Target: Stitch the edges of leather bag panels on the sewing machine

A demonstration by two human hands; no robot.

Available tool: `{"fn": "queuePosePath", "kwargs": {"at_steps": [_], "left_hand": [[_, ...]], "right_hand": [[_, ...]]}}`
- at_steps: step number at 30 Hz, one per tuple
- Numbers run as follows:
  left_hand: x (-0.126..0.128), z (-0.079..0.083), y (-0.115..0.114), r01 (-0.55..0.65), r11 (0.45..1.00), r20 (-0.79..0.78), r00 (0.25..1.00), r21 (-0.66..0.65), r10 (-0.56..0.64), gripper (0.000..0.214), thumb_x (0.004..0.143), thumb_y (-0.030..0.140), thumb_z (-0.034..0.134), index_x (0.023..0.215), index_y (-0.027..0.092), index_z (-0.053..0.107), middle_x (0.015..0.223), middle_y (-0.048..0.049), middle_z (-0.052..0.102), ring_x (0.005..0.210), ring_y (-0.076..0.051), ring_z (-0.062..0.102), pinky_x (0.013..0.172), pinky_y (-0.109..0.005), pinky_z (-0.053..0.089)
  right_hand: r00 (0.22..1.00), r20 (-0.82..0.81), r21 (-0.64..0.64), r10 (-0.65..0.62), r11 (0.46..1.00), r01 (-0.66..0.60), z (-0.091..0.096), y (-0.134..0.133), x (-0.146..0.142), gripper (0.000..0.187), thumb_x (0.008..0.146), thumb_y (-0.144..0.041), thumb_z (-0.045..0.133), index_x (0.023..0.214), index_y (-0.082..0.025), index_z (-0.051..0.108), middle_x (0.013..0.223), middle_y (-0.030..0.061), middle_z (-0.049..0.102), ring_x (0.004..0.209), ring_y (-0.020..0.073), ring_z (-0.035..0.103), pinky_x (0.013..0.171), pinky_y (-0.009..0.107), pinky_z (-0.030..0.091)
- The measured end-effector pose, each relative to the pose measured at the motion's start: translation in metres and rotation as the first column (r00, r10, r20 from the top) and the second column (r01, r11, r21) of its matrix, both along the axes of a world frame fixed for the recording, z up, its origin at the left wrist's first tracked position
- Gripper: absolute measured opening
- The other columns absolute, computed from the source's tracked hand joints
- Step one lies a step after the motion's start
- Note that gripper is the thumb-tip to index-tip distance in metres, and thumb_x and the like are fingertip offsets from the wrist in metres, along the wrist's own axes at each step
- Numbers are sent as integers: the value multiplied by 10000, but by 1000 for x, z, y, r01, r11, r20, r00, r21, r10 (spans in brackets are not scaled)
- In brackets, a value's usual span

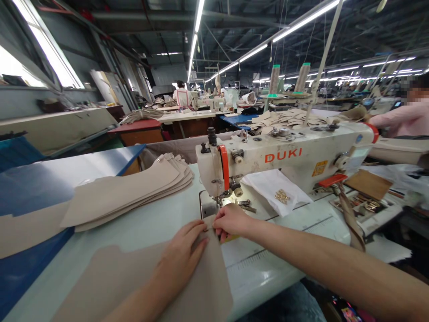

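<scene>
A beige fabric panel lies on the pale sewing table in front of the needle area. My left hand rests on it, fingers bent and fingertips gripping near its top edge, the thumb lying a little apart. Close beside, my right hand pinches the panel's top corner between closed fingers. What lies right under those fingertips is hidden. Just behind my right hand stands the head of a white sewing machine, its lamp lit. Small metal pieces sit beside the needle area.
To the left lies a stack of beige panels. Gold-coloured hardware sits on a white plastic bag under the machine arm. A parts tray and a brown board are at right. A person in pink sits beyond.
</scene>
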State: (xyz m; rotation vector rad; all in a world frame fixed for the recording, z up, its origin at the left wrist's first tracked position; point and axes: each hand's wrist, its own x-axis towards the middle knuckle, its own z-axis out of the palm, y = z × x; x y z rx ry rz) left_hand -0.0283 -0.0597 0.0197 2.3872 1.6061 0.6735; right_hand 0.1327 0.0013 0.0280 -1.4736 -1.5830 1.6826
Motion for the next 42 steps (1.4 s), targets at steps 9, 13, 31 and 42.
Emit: {"fn": "queuePosePath", "kwargs": {"at_steps": [9, 13, 31, 42], "left_hand": [[19, -6, 24, 200, 905, -105, 979, 376, -173, 214, 833, 139, 414, 698, 178, 575, 722, -43, 641, 713, -179, 582, 685, -300, 500], [20, -6, 24, 187, 906, -125, 981, 381, -149, 188, 807, 113, 428, 683, 180, 552, 705, -32, 634, 678, -167, 578, 650, -283, 490], [17, -6, 23, 179, 921, -41, 984, 346, -176, 169, 822, 121, 441, 751, 186, 579, 752, -25, 654, 715, -155, 596, 684, -283, 503], [16, -11, 24, 201, 900, -66, 980, 386, -190, 187, 852, 126, 424, 754, 175, 576, 746, -30, 650, 700, -157, 589, 667, -286, 507]], "right_hand": [[982, 156, 27, 109, 993, -115, -3, 7, 0, 230, 656, -67, 467, 453, -166, 505, 409, -42, 527, 344, 97, 532, 351, 180, 428], [957, 241, 98, 161, 977, -189, 2, 6, 2, 210, 694, -85, 471, 509, -155, 544, 455, -29, 550, 408, 108, 570, 425, 189, 453], [725, 684, 730, 81, -74, -680, -9, -47, 51, 163, 925, -213, 436, 821, -167, 554, 843, 29, 575, 857, 160, 479, 800, 297, 399], [767, 617, 776, 177, 24, -630, -21, -40, 43, 185, 935, -197, 415, 880, -147, 584, 927, 45, 622, 936, 153, 518, 854, 283, 423]]}}
